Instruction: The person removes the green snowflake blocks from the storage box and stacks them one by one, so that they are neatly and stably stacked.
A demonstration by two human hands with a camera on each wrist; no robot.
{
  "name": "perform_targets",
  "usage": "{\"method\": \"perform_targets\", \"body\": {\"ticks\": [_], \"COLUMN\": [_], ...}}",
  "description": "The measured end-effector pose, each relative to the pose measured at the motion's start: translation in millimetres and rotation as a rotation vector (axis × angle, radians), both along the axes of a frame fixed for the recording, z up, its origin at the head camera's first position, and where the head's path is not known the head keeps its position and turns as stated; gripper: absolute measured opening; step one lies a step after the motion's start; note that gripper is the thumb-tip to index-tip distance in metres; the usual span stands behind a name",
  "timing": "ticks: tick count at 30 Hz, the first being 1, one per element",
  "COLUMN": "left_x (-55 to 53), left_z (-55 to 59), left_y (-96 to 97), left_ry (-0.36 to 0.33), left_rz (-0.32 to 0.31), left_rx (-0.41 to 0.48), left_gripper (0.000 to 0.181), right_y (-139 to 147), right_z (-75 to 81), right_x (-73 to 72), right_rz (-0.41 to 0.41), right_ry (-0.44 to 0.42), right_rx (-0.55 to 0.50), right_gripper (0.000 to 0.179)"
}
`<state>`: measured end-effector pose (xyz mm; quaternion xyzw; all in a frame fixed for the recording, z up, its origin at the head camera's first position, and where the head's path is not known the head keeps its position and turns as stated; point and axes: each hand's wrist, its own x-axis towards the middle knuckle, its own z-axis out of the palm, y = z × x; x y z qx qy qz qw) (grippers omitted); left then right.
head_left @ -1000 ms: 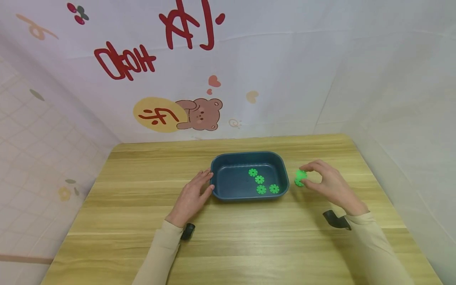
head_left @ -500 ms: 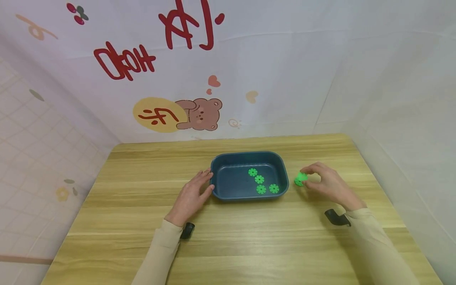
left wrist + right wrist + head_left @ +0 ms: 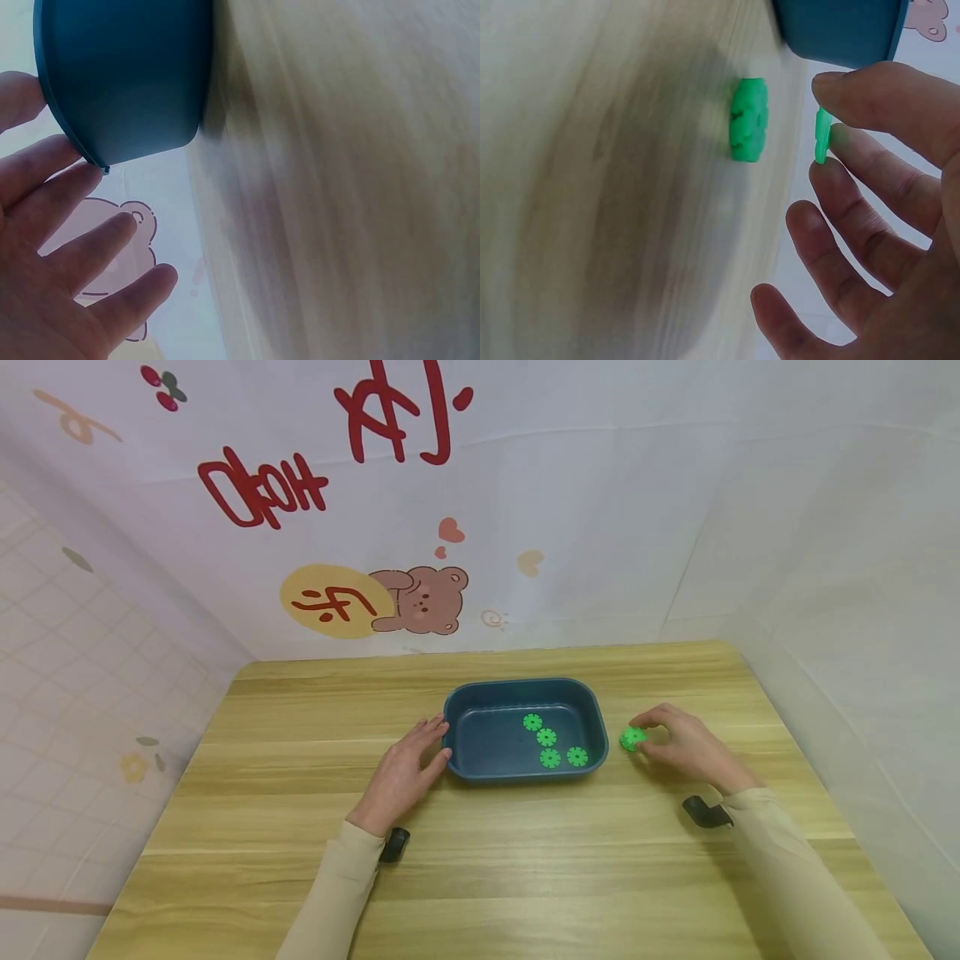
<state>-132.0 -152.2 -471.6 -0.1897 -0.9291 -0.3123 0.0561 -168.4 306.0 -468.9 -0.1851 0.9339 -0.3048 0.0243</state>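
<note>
**A fingertip pinch hangs over the stack, right of the bin!**

Just off the right end of the blue bin (image 3: 487,739), the right hand (image 3: 690,747) has a narrow pinch, thumb and fingertips on the edge of one green disc (image 3: 823,135). Below it, beside the bin on the table (image 3: 487,877), sits a stack of green discs (image 3: 748,124), too tightly packed to count; the right-wrist view shows a clear gap between the two. At the bin's left end, the left hand (image 3: 401,781) rests spread fingertips against the rim. Inside the bin's right half, four more discs (image 3: 547,737) lie flat.

Where's the danger? That hold is all fingertip, so a slip could drop the disc beside the bin. A low dip of the hand could clip the stack and scatter it, the notches perhaps catching. And a hard push from the left hand could slide the bin into the stack.

Against a second ago: the pinched disc showed above the stack's far edge; now, from overhead, it nearly covers the stack. The left hand, the bin and its four discs look unmoved.
</note>
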Motion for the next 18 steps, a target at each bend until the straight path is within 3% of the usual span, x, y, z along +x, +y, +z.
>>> {"method": "perform_targets", "body": {"ticks": [18], "left_x": [-0.9], "left_z": [0.2], "left_y": [-0.4], "left_ry": [-0.019], "left_rz": [0.009], "left_rx": [-0.015], "left_gripper": [0.047], "right_y": [-0.5], "right_z": [-7.6], "right_x": [-8.1], "right_rz": [0.026], "right_ry": [-0.038], "right_rx": [0.022], "right_gripper": [0.03]}}
